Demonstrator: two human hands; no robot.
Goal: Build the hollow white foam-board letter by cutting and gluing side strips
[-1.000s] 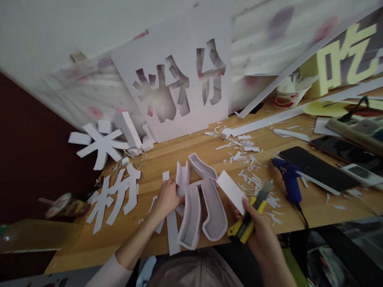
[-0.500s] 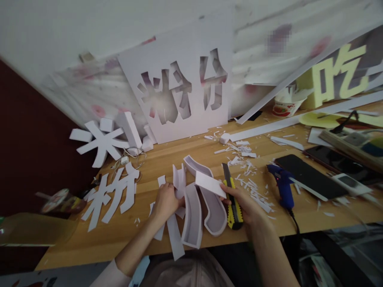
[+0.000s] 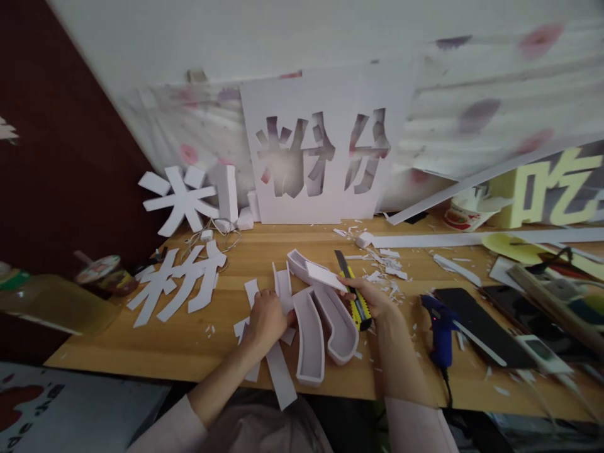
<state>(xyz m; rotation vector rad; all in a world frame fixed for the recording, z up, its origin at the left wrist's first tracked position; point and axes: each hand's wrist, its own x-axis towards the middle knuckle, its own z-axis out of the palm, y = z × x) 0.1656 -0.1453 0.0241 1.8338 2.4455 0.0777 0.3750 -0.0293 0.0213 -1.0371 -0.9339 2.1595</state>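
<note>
My left hand (image 3: pixel 268 318) is closed at the lower end of a small white channel-shaped foam-board piece (image 3: pixel 283 286), its fingertips partly hidden. Between the thumb and fingers of my right hand (image 3: pixel 370 297) is a flat white foam-board strip (image 3: pixel 323 275), held over a curved hollow letter part (image 3: pixel 342 333). A yellow-and-black utility knife (image 3: pixel 361 309), blade out, is also in my right hand, pointing away from me. Another hollow letter part (image 3: pixel 310 340) stands between my hands. Loose white strips (image 3: pixel 282 377) lie under and beside my left hand.
A blue glue gun (image 3: pixel 441 333) and a black phone (image 3: pixel 476 314) lie to the right. White scraps (image 3: pixel 387 261) litter the table behind my right hand. Finished-looking white characters (image 3: pixel 179 201) and a bottle (image 3: pixel 51 302) are at left. A cut-out board (image 3: pixel 325 211) leans on the wall.
The view has turned and levelled. My right hand, with the strip and knife, has shifted slightly away from me along the curved part. My left hand stays by the channel piece.
</note>
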